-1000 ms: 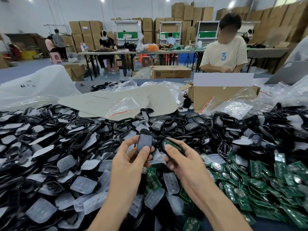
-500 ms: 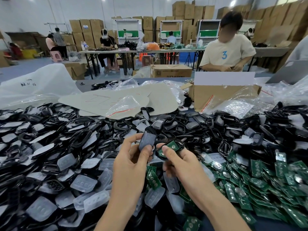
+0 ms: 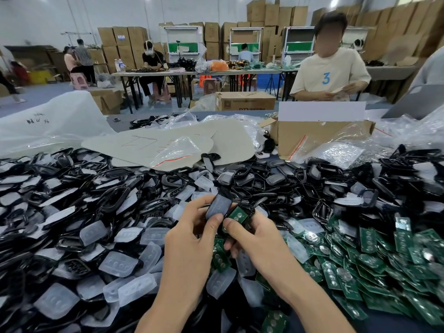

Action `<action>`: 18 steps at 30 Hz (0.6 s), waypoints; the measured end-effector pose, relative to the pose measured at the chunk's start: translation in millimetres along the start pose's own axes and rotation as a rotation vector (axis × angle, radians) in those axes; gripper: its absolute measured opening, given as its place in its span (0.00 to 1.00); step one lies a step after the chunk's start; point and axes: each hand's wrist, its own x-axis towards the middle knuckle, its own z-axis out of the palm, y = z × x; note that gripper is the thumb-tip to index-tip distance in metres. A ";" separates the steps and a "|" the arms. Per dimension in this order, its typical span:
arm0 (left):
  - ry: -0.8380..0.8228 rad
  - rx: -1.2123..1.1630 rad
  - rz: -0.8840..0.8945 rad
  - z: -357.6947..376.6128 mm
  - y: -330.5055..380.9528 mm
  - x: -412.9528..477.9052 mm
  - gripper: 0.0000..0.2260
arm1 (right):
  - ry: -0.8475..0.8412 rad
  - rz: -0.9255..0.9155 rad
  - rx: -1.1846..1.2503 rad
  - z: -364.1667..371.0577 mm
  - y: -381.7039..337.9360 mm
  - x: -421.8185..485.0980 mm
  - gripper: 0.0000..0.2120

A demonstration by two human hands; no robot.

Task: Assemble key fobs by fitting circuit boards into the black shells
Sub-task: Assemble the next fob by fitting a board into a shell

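Green rectangular circuit board (image 3: 237, 216) is sitting in a black plastic shell (image 3: 250, 211), right grip (image 3: 254, 241) pinching both above the near edge of the tabletop (image 3: 403, 326); left grip (image 3: 189, 241) is pinching a dark grey cover (image 3: 217, 205). Squaring edges before pressing is likely mattering.

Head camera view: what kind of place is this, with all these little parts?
Most likely a hand-assembly workshop in a warehouse. Heaps of black shells and green circuit boards lie in front, cardboard cartons are stacked along the back wall, and other workers sit at long tables.

Left grip (image 3: 192, 241), right grip (image 3: 258, 239): side-by-side pinches.
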 end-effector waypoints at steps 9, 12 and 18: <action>-0.015 0.090 0.013 -1.7 2.1 -1.1 0.23 | -0.040 0.017 -0.040 -0.2 -3.3 -2.4 0.04; -0.005 0.102 0.026 -2.2 1.2 -0.2 0.24 | -0.076 0.029 0.017 0.5 -4.6 -1.6 0.12; 0.008 0.167 0.080 -3.2 2.3 -1.6 0.24 | -0.078 0.028 0.096 0.7 -1.3 -0.2 0.14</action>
